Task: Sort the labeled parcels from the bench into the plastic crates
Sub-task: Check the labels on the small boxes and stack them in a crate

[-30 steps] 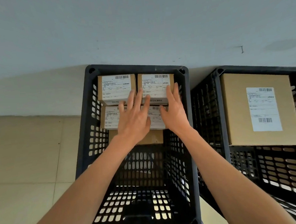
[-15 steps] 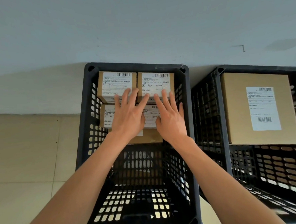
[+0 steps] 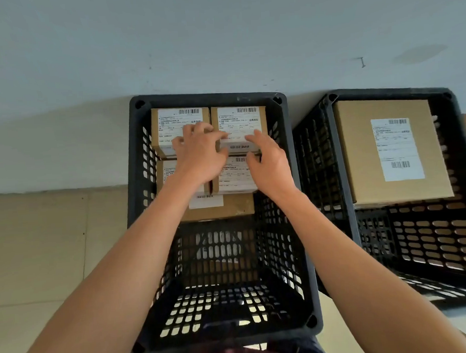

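Note:
A black plastic crate [image 3: 208, 96] stands against the wall with several small labeled parcels stacked at its far end. Both my hands reach into it. My left hand [image 3: 197, 154] has its fingers curled at the gap between the far left parcel [image 3: 167, 125] and the far right parcel [image 3: 239, 120], thumb lying across the far right one's near left corner. My right hand [image 3: 269, 164] pinches that same parcel's near edge between index finger and thumb. Two more parcels [image 3: 235, 180] lie in front, partly hidden by my hands, on a wider box [image 3: 228, 208].
A second black crate [image 3: 342, 169] stands close on the right and holds one large labeled parcel [image 3: 361, 154]. A pale wall rises right behind both crates. Tiled floor [image 3: 53, 242] lies to the left. The near half of the middle crate shows bare mesh bottom.
Both hands lay flat with straight fingers on the parcels. They have since slid toward the far row and curled, taking hold around the far right parcel.

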`<state>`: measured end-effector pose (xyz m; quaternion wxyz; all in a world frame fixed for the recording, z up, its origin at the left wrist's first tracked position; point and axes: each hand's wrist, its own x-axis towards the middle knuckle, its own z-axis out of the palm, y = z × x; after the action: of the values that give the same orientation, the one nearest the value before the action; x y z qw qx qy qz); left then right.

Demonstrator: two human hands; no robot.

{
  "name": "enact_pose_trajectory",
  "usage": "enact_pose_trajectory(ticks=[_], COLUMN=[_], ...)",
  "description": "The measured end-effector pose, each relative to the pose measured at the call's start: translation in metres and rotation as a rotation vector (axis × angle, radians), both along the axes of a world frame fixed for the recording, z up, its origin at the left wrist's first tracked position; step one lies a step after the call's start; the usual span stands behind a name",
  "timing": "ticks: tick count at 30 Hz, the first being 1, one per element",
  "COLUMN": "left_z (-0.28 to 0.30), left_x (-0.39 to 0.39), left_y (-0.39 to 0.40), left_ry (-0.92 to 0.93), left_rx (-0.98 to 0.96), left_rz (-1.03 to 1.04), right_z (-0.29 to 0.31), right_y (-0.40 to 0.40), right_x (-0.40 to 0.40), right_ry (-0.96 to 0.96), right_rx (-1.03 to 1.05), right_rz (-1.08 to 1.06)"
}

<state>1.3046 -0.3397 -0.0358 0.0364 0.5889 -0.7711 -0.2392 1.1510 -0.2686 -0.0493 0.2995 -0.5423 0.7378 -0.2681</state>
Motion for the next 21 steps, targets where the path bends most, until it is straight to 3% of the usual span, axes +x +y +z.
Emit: enact_pose_trajectory(ticks=[5,11,21], left_z=[0.009,0.036,0.083], left_x=[0.005,-0.011,-0.113], left_y=[0.030,0.064,0.130], left_ry=[0.236,0.545,0.639], left_rx=[-0.099,0.069,0.201], left_rz=[0.035,0.021,-0.127], right_z=[0.037,0.062,0.109], right_y=[0.028,0.073,0.181], right_x=[-0.003,-0.029,-0.116], right_ry=[-0.279,-0.418,-0.523], right_rx=[0.002,-0.021,-0.118], right_rz=[-0.257,-0.450,-0.670])
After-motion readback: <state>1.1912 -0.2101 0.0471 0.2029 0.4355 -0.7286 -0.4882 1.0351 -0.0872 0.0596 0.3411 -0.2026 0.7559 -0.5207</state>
